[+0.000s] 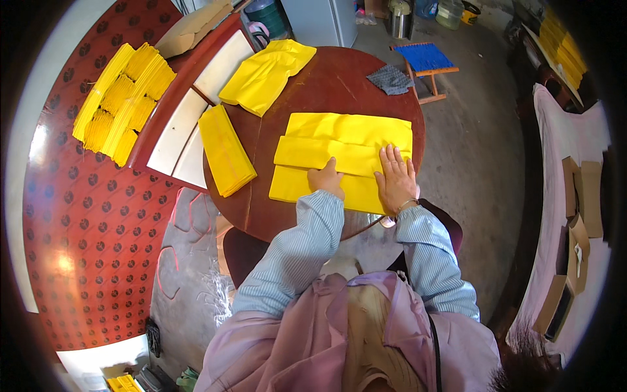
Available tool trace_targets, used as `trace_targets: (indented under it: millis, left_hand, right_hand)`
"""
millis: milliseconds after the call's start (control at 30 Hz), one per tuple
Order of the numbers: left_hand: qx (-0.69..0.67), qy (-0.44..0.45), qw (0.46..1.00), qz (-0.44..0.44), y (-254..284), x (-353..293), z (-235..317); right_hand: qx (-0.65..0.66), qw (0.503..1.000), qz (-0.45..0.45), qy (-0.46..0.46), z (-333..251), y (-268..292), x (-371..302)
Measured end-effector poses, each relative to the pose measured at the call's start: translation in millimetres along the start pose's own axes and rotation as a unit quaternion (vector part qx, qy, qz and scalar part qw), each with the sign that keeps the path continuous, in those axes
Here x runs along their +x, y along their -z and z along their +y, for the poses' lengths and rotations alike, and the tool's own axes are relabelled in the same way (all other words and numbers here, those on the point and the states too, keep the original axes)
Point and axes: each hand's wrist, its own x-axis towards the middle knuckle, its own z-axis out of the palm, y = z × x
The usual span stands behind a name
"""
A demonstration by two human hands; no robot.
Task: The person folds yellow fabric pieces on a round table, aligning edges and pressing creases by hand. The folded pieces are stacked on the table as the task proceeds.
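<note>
A stack of folded yellow fabric-like sheets, perhaps bags, lies in front of me on a round dark-red table. A folded strip runs across its upper side. My right hand rests flat on the right part of the stack, its fingers stretched out and holding nothing. On the strip's lower edge, left of the right hand, my left hand presses down. One of its digits points forward, and the others are bent and partly hidden. Both forearms wear pale striped sleeves.
Left on the table lie a narrow folded yellow bundle and a crumpled yellow sheet. A grey patterned cloth sits near the far right edge. Stacked yellow bundles stand farther left. A blue-topped folding stool is beyond the table.
</note>
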Motion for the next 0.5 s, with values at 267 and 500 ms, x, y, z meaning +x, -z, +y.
trace_targets:
  millis: [267,500]
  left_hand:
    - [0.114,-0.166,0.945,-0.258,-3,-35,71]
    - [0.401,-0.181,0.701,-0.562,-15,-91,201]
  right_hand:
    - [0.279,0.94,0.114,0.158,19,92,32]
    - [0.548,0.793,0.009,0.265,0,232,66]
